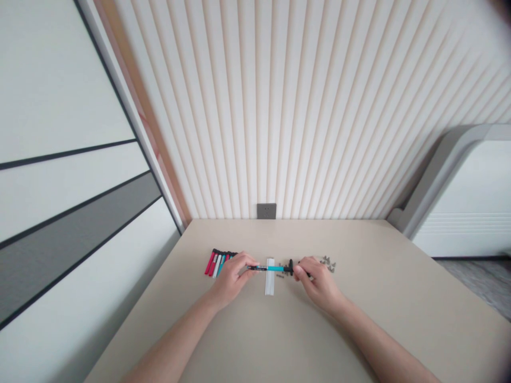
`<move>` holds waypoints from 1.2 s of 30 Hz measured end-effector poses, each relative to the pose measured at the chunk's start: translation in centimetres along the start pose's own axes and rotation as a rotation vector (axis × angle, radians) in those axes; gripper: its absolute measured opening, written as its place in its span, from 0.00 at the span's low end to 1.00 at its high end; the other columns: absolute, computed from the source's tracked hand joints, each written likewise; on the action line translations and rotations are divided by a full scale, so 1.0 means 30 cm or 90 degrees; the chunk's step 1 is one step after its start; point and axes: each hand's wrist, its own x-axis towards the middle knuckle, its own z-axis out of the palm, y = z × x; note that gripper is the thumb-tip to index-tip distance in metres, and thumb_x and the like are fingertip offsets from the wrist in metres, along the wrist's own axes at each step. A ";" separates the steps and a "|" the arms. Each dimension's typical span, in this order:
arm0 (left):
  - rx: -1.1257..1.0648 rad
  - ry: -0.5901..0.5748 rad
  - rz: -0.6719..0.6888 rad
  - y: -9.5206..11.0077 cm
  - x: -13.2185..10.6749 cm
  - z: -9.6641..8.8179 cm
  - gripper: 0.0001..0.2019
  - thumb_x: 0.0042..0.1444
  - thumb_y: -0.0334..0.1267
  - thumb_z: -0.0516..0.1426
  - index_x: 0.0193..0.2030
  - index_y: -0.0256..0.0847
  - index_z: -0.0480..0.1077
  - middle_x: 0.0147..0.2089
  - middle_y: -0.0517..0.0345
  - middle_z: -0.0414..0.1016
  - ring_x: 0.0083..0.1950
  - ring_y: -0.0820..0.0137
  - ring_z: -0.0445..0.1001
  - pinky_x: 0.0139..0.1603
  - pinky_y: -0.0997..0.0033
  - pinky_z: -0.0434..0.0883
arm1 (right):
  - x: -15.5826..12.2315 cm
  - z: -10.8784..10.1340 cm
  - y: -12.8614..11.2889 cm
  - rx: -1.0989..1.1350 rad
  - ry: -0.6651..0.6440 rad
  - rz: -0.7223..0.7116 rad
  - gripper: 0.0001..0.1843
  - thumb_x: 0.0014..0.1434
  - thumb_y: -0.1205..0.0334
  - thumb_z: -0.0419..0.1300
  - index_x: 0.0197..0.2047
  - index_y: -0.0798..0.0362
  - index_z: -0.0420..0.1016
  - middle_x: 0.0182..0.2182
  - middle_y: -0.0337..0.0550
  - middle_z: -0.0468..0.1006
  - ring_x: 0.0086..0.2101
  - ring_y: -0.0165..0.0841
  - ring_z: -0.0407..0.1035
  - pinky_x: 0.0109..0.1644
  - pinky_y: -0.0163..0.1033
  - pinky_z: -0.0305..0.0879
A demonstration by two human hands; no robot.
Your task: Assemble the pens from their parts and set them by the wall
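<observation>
A slim blue and black pen-like piece [275,268] lies level between my hands, above the table. My left hand [235,274] is closed in a pinch around its black left end. Closed on the right side, my right hand [316,277] grips a black part with a short crossbar [291,267], which meets the blue section. Whether that part is separate or joined, I cannot tell. Just below the piece lies a bundle of thin white sticks [270,284]. Small dark bits [280,276] are scattered beside the sticks, partly hidden by my right hand.
A row of red, white and blue tubes with black ends [216,264] lies left of my left hand, which covers part of it. Small grey pieces [329,263] sit beyond my right hand. A ribbed wall with a dark socket [266,211] borders the table's [255,340] far edge.
</observation>
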 end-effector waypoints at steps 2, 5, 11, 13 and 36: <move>-0.004 0.000 0.012 -0.001 0.000 0.000 0.03 0.62 0.35 0.57 0.39 0.40 0.71 0.38 0.54 0.75 0.41 0.67 0.74 0.44 0.69 0.69 | -0.002 0.004 -0.005 0.011 -0.015 0.015 0.29 0.70 0.53 0.42 0.21 0.51 0.69 0.19 0.40 0.70 0.25 0.32 0.66 0.40 0.40 0.61; 0.000 -0.001 0.013 -0.002 0.001 -0.002 0.03 0.61 0.35 0.57 0.40 0.41 0.72 0.38 0.54 0.75 0.41 0.66 0.74 0.44 0.68 0.70 | -0.002 0.012 -0.002 0.026 -0.043 0.051 0.31 0.70 0.52 0.41 0.19 0.52 0.68 0.18 0.40 0.70 0.24 0.31 0.66 0.39 0.39 0.62; 0.016 0.016 -0.007 -0.001 0.006 -0.009 0.04 0.61 0.37 0.57 0.38 0.40 0.72 0.37 0.54 0.75 0.40 0.66 0.74 0.44 0.68 0.70 | 0.000 0.005 0.017 0.049 0.011 0.037 0.16 0.64 0.50 0.54 0.46 0.51 0.75 0.36 0.46 0.79 0.36 0.37 0.71 0.42 0.42 0.65; 0.018 0.025 -0.012 0.000 0.006 -0.011 0.04 0.61 0.38 0.58 0.38 0.40 0.72 0.37 0.55 0.75 0.40 0.66 0.74 0.43 0.68 0.70 | 0.000 0.001 0.020 0.044 0.016 0.008 0.14 0.63 0.52 0.57 0.46 0.49 0.75 0.36 0.46 0.79 0.37 0.38 0.71 0.44 0.43 0.64; 0.075 0.018 0.107 -0.010 -0.014 -0.004 0.05 0.62 0.33 0.57 0.44 0.41 0.73 0.40 0.53 0.77 0.43 0.67 0.74 0.46 0.67 0.71 | -0.007 0.024 0.015 -0.047 -0.002 0.016 0.24 0.70 0.57 0.44 0.26 0.51 0.70 0.22 0.40 0.73 0.28 0.34 0.66 0.43 0.42 0.59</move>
